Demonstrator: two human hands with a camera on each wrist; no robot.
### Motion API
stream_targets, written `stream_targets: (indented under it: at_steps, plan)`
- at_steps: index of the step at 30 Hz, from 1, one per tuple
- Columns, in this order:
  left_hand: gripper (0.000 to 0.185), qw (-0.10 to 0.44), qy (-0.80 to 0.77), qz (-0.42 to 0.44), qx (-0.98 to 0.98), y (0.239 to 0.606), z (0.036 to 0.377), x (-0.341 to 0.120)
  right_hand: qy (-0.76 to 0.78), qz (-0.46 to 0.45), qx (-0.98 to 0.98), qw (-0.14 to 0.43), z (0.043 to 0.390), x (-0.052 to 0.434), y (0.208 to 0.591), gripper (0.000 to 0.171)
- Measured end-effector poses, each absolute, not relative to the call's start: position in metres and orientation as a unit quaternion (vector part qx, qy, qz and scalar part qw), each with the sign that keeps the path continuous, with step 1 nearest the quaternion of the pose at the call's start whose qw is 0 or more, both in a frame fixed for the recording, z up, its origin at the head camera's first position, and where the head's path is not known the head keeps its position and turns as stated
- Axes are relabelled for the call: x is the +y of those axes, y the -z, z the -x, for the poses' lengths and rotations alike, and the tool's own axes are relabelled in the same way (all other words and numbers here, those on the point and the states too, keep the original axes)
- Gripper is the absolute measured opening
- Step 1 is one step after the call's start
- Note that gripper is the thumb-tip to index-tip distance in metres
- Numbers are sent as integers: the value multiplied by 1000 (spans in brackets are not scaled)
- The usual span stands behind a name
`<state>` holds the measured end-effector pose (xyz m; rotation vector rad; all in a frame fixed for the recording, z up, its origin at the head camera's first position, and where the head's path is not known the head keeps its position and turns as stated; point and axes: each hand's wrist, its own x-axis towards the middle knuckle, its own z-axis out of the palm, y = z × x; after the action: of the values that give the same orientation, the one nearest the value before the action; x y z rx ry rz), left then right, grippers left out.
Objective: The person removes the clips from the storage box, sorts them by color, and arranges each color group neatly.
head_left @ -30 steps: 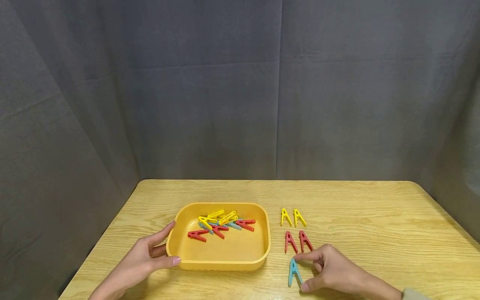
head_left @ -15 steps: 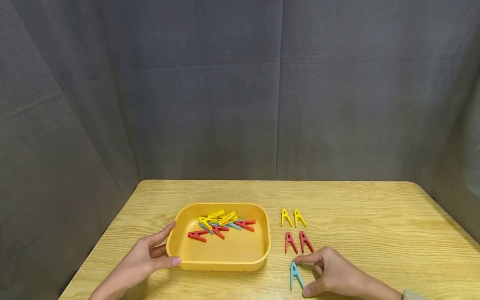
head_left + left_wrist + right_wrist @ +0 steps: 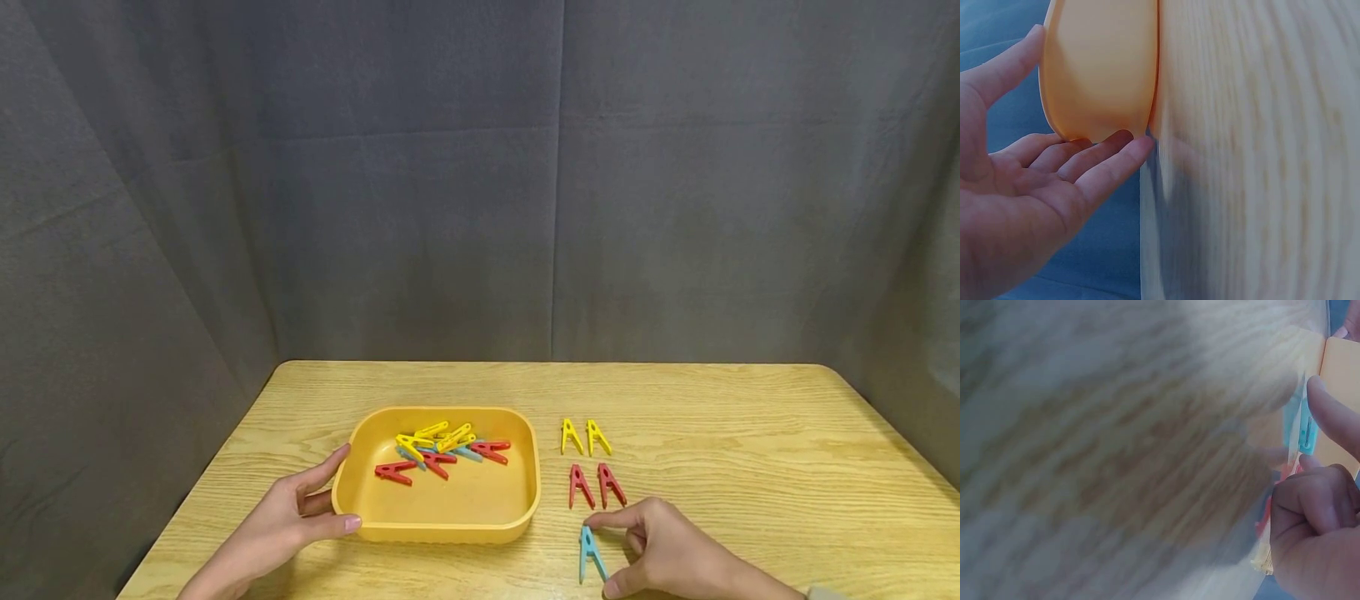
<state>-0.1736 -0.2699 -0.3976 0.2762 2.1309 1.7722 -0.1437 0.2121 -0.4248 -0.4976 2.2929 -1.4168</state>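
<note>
Right hand has a grip on the blue clothespin: index finger at its tip and thumb at its near leg, the other fingers curled. This clothespin lies flat on the tabletop, just below two red clothespins, and two yellow clothespins lie behind those. Left hand is open with straight fingers, touching the left wall of the yellow tray, which holds mixed clothespins.
</note>
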Motion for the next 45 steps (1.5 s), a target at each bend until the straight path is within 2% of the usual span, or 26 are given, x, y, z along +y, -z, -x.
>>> stream_targets:
  at_steps: [6, 10, 19, 31, 36, 45]
  plan:
    - [98, 176, -627, -98, 753, 399, 173, -271, 499, 182, 823, 200, 143, 211, 421, 72]
    - [98, 175, -628, -101, 751, 400, 173, -272, 476, 188, 840, 179, 145, 211, 411, 70]
    - [99, 174, -622, -95, 758, 398, 173, -271, 397, 284, 867, 103, 160, 194, 367, 48]
    - [99, 176, -626, -99, 753, 398, 173, -272, 296, 358, 877, 120, 200, 130, 321, 37]
    - [98, 179, -631, -103, 748, 398, 173, -272, 257, 383, 877, 134, 218, 97, 319, 36]
    - [98, 177, -635, -110, 744, 399, 173, -272, 184, 425, 878, 124, 253, 57, 335, 35]
